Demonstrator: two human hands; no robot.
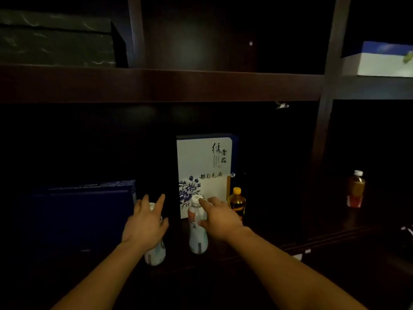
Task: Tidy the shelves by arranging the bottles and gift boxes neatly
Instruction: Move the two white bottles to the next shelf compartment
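Landmark: white box (204, 173), upright at shelf back.
Left hand (145, 224): grasping left bottle (155, 253), left of box, index finger lifted.
Right hand (220, 220): thumb and fingers on right bottle (197, 238), before box; grip loose.
Handling: plastic, likely light, smooth; waisted middle suits gripping.
Neighbours: yellow-cap bottle (237, 202) just right of box; blue box (85, 211) far left.
Room: open shelf right of box; front edge near.

Two bare forearms and hands (145, 222) — no sleeves, rings or watch

white gift box (203, 166) — blue flowers, yellow-capped bottle (237, 201)
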